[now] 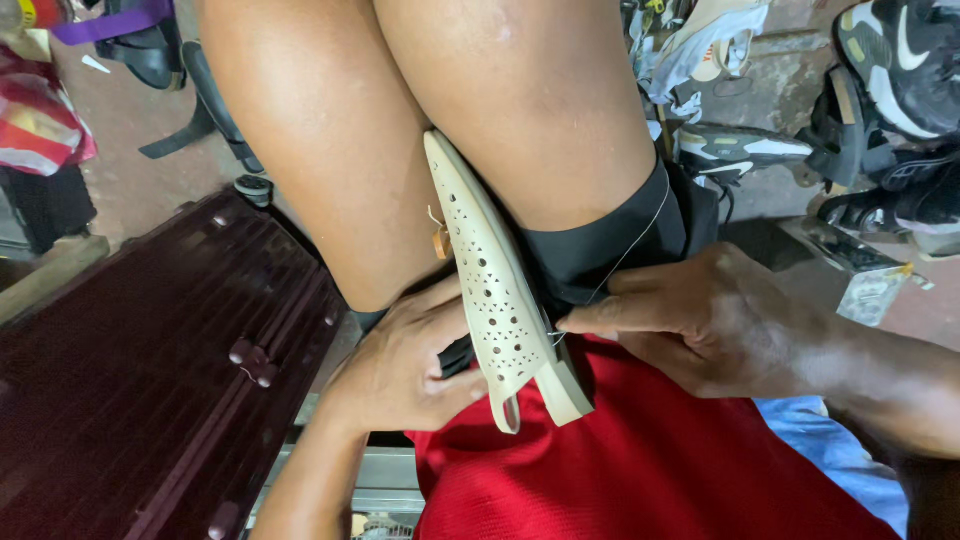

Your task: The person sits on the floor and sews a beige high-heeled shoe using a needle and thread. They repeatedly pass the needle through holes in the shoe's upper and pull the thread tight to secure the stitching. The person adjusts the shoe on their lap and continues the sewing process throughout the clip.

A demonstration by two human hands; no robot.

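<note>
Nearest you, a red shirt fills the bottom of the view, with a patch of blue cloth at its right edge. Just above it are your two hands. Your left hand wraps the lower end of one cream shoe, its grip closed on the shoe, fingers curled around the heel part. Your right hand sits just right of the shoe, fingertips pinched together at the shoe's edge, a closed grip on one thin pale thread that runs up and right across black shorts. Whether a needle sits in that pinch is too small to tell.

The shoe is perforated with many small holes and stands on edge, wedged between your two knees, toe pointing away from you. One small orange tag hangs at its left side.

To the left lies one dark maroon case with ribbed surface and clasps.

Farther off, on the floor at upper right, is a pile of shoes: at least one black-and-white sneaker, one grey-white sneaker and black sandals. A small pale rectangular packet lies below them. At upper left sits a red-and-white bag, with a black sandal beside it.
</note>
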